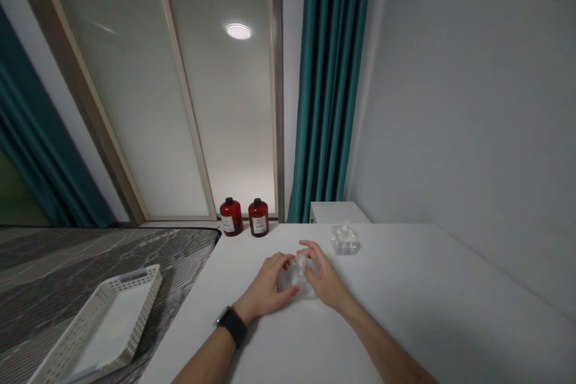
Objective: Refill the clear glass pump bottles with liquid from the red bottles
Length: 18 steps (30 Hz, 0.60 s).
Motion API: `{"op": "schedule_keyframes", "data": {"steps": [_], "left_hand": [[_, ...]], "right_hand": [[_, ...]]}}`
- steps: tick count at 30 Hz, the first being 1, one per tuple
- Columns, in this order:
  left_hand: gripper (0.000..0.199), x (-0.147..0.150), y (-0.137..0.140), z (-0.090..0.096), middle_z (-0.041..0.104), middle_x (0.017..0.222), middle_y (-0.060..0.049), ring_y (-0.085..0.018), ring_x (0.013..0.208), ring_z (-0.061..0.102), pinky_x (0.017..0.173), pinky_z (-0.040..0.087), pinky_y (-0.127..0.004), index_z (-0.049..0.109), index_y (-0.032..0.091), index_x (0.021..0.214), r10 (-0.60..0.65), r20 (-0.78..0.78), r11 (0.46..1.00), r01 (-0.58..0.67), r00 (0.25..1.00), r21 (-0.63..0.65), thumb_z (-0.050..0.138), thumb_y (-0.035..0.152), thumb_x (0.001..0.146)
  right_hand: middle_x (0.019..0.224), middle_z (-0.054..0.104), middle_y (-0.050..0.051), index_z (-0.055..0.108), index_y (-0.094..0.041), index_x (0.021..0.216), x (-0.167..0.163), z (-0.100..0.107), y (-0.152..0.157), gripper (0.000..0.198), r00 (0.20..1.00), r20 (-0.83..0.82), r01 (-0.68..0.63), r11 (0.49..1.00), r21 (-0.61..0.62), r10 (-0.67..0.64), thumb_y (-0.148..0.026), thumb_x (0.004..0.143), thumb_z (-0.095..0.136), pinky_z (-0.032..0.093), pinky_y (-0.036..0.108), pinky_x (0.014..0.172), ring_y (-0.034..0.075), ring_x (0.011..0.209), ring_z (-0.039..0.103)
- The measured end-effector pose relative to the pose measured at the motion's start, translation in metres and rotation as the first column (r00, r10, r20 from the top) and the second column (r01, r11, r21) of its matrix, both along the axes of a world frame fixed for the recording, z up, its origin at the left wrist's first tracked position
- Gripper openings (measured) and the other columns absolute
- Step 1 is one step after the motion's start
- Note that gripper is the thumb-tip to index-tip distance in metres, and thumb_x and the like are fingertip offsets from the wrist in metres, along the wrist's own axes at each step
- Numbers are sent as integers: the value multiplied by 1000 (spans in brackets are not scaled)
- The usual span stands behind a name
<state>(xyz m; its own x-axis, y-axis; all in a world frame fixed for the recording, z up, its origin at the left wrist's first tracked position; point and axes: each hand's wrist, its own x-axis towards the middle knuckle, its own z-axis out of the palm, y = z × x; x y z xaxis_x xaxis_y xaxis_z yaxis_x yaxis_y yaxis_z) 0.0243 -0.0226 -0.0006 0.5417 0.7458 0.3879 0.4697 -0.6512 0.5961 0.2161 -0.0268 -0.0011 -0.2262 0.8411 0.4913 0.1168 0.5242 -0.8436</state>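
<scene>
A crumpled clear plastic bag (294, 276) rests on the white table between my hands; its contents are too blurred to make out. My left hand (270, 285) curves around the bag's left side, with the thumb along the near edge. On the other side, my right hand (324, 276) has its thumb and fingers closed about the gathered top of the bag, its index finger raised. A second clear plastic bag (345, 241), bunched at the top, sits farther back to the right, apart from both hands.
Two red bottles with black caps, one (231, 217) beside the other (258, 218), stand at the table's back left corner. A white perforated basket (146, 306) lies on the dark striped surface to the left. Behind the white table (382, 324) is a white cabinet (337, 212).
</scene>
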Motion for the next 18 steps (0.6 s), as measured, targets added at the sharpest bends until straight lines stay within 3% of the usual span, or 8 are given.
{"op": "schedule_keyframes", "data": {"steps": [6,13,18], "left_hand": [[50,-1,1,-2,59,112,-9,-27,103,55,94,43,-43,49,20,128,0,4,1000,0,1000,16,66,29,82],[53,-2,3,-6,59,113,-9,-27,103,56,94,44,-43,48,20,131,-4,-2,999,4,1000,40,66,32,82],[52,-2,3,-4,60,111,-10,-27,102,56,93,44,-44,49,20,130,-4,-11,999,4,1000,45,65,35,83]], "right_hand": [[99,65,3,44,-23,129,-1,-4,0,47,1000,14,8,1000,-7,-8,-15,83,51,40,41,102,21,105,60],[106,56,5,52,-23,125,-3,-6,-1,51,979,100,170,984,58,-175,-14,76,57,43,42,101,23,104,55],[101,59,3,47,-24,130,-2,-7,-1,54,983,103,147,989,32,-150,-13,78,54,43,42,99,21,99,56]]}}
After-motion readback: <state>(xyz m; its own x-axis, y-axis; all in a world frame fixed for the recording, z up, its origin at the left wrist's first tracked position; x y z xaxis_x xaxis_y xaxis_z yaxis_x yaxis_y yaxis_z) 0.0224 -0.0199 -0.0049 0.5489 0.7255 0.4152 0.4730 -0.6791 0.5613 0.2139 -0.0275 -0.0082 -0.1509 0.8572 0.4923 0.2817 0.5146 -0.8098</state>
